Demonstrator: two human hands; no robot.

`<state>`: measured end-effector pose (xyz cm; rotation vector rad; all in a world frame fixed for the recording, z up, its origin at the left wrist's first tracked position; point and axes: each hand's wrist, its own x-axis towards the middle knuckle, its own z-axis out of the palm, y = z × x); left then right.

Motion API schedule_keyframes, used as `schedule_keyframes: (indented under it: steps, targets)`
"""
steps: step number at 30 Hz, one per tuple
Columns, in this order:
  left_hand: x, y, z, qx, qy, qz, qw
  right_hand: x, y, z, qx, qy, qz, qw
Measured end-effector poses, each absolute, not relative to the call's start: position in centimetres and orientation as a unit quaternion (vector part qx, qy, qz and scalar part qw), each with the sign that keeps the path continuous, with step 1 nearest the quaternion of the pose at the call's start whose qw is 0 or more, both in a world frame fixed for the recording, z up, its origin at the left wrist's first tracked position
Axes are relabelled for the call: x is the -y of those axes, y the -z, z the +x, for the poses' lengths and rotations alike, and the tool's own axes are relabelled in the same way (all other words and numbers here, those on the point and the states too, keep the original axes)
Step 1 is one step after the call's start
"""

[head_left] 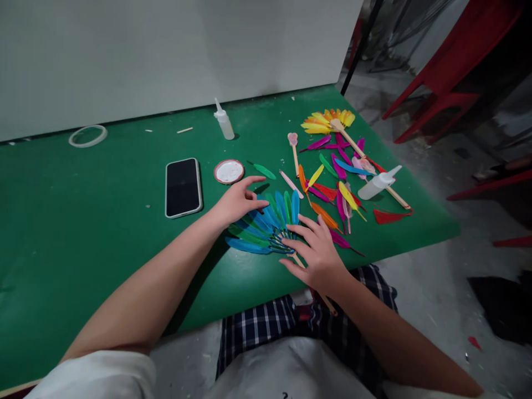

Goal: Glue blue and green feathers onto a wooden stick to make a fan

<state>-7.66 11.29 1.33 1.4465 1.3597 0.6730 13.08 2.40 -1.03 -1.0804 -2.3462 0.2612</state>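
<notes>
A fan of blue and green feathers [253, 230] on a wooden stick lies at the table's front edge, the stick reaching past it. My left hand [241, 202] is over the fan's upper left feathers, thumb and forefinger apart. Across the base of the fan, where the feathers meet the stick, my right hand [313, 252] rests with its fingers spread. Just beyond my left hand are a loose green feather [264, 170] and a round lid with white paste [229, 172]. Loose colored feathers [326, 191] are scattered to the right of the fan.
A phone [183, 187] lies on the green table [103, 221]. One white bottle [225, 123] stands at the back, another [378, 184] at the right. Behind the feathers are a yellow feather fan [328, 121] and a clear ring [88, 136] far left. Red chairs [440, 72] stand right.
</notes>
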Motion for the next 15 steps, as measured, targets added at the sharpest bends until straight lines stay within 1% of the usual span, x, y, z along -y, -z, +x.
schedule_keyframes:
  steps: [11,15]
  targets:
    - [-11.4,-1.06,-7.79,-0.559,-0.281,0.598,0.501,-2.37,0.88,13.06,0.867,-0.104,-0.408,0.267]
    - [-11.43,-1.18,-7.8,-0.558,-0.278,0.6,0.502,-2.34,0.85,13.09,0.867,-0.11,-0.416,0.252]
